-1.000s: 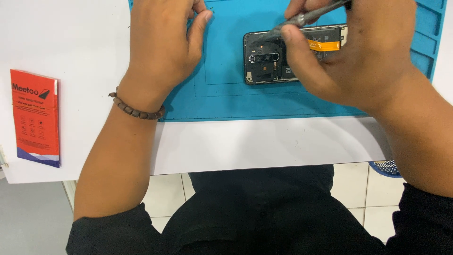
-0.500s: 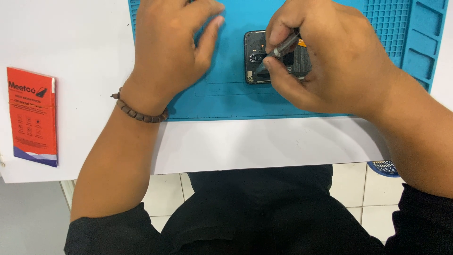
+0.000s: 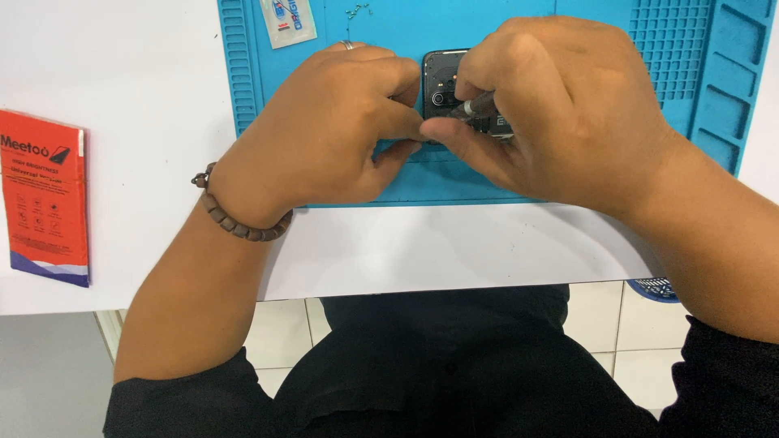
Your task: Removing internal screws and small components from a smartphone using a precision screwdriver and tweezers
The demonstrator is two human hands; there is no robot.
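Our right hand (image 3: 560, 105) pinches a screwdriver (image 3: 475, 107) onto the opened phone (image 3: 442, 81); our left hand (image 3: 341, 122), fingers curled, steadies the phone on the blue repair mat (image 3: 568, 24).

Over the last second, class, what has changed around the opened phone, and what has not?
The right hand brought its metal tool down onto the phone, now mostly covered. The left hand moved across from the blue mat to the phone's edge. Unchanged: the tool stays gripped, the phone lies on the mat, the red packet at the left.
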